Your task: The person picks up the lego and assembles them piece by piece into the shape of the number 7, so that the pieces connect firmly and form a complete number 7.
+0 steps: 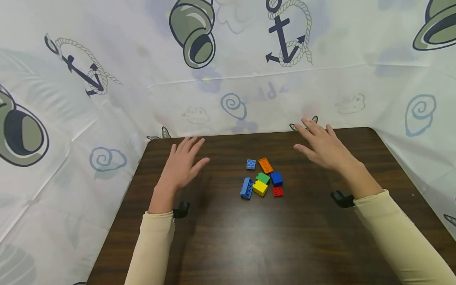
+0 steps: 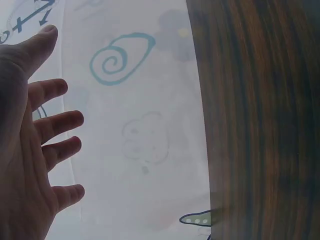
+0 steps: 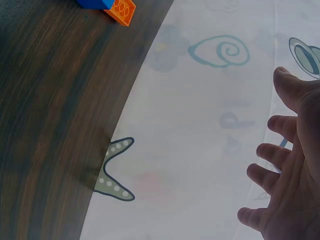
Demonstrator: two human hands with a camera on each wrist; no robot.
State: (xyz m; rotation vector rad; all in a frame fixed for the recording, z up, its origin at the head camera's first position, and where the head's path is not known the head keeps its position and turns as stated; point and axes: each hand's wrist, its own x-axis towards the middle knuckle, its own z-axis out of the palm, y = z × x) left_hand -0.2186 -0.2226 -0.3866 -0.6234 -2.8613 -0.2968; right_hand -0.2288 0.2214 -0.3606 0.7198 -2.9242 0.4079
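Seven toy bricks [image 1: 263, 178] are sitting between the two grips on the dark surface [image 1: 249, 245], and the trouble here could be coming from how tightly they are crowding: the green brick [image 1: 263, 177] is nestling just behind the yellow brick [image 1: 260, 188], with the dark blue brick [image 1: 276, 179] pressing close on the right grip's side, so fingers closing on any one could be nudging its neighbours away. The long blue brick [image 1: 246, 188], on the left grip's side, is apparently lying on its side and could be rolling over from a careless brush. The red brick [image 1: 278, 192], sitting low beside the dark blue one, could be proving fiddly to lift. The orange brick [image 1: 265, 165] is lying nearer the right grip's level, while the light blue brick [image 1: 251, 164] is waiting a little apart, directly to the right of the left grip [image 1: 180, 167]. And that left grip is hovering wide, fingers fanning, thumb standing well off, holding and touching nothing! Across the cluster, the right grip [image 1: 322, 147] is hanging spread too, fingers reaching towards the far edge, holding nothing, with every brick lying to its left and nearer the person.
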